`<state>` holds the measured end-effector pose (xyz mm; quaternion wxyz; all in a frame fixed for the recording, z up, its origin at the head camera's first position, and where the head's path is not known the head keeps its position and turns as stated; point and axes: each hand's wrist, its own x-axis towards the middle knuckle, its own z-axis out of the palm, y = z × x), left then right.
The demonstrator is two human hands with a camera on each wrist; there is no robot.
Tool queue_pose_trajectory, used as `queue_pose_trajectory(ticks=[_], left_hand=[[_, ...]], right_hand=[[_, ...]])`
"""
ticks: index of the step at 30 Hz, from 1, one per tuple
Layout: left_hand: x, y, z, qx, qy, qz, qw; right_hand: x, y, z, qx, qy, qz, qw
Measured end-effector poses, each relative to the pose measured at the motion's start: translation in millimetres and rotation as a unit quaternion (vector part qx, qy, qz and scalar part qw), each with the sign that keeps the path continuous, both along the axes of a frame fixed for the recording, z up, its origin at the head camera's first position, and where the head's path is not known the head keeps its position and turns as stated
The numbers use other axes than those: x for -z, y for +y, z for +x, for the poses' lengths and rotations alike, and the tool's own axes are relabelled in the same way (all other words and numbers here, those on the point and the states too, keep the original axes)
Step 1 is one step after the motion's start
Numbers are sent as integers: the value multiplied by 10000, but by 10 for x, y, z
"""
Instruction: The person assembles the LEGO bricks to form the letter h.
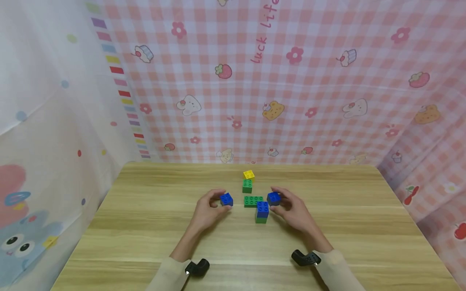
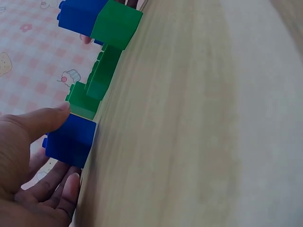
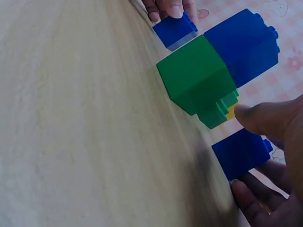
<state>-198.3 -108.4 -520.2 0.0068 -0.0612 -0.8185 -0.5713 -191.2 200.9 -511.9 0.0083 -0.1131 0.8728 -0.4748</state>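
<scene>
My left hand (image 1: 206,212) pinches a square blue toy brick (image 1: 226,199) between thumb and fingers, low at the tabletop. Another blue brick (image 1: 274,198) is in the grip of my right hand (image 1: 295,211), with the thumb on its near side in the right wrist view. Between the hands, a blue brick (image 1: 262,208) sits on top of a green brick (image 1: 261,220), forming a small upright stack. Just behind that stack lies a long green brick (image 1: 250,201), partly covered by it in the head view.
Farther back stand a square green brick (image 1: 247,186) and a yellow brick (image 1: 249,174). The wooden table (image 1: 145,226) ends at a pink checked cloth (image 1: 233,121) hanging behind it. A pale cloth (image 1: 54,121) hangs on the left.
</scene>
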Motion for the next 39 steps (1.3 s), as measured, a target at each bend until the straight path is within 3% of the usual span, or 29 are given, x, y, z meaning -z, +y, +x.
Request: queue_pose_trajectory(ticks=[9,19,27,39], left_hand=[[13,16,-8,-132,-89,-185,9997],[11,2,-12,-13,-108,-179,9998],[11,-19,29,17,-201,-177,9996],[-4,-17,95,53,-335,-143,9993]], right_hand=[[66,-38,-15,326,-40,-1,9995],[106,-44,15,726,0,20,9974],[106,-44,68,813,-192,5,9965],[116,-23,166,823,-14,33,9966]])
